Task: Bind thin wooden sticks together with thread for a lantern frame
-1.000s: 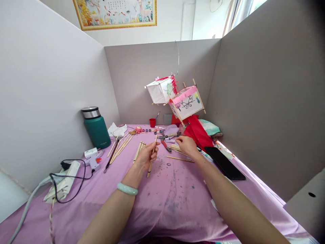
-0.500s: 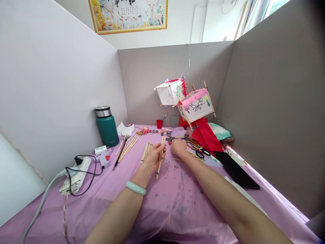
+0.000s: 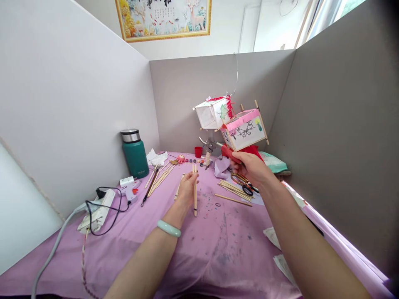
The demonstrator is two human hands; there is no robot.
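I see left hand (image 3: pixel 188 187) pinching paired sticks (image 3: pixel 195 197) mid-length, probably keeping them parallel | right hand (image 3: pixel 251 166), two o'clock from it, gripping red-handled tool (image 3: pixel 229 153) above table (image 3: pixel 224 236).

Looks like smooth, matt, bare wood in the sticks (image 3: pixel 195 195), like slick red plastic on the handle of the tool (image 3: pixel 228 152) with plain metal at its tip, and like polished stone on the glossy bangle (image 3: pixel 168 228). Shows soft, wrinkled cloth, speckled and matt, in the tablecloth (image 3: pixel 215 253), crumpled paper in the tissue (image 3: pixel 156 158), and thin matt paper or cloth, hard to tell which, on the lanterns (image 3: pixel 243 135). Gleams as bare metal on the neck of the bottle (image 3: pixel 135 160), above a smooth green coat, and seems hard pale plastic on the glue gun (image 3: pixel 128 191).
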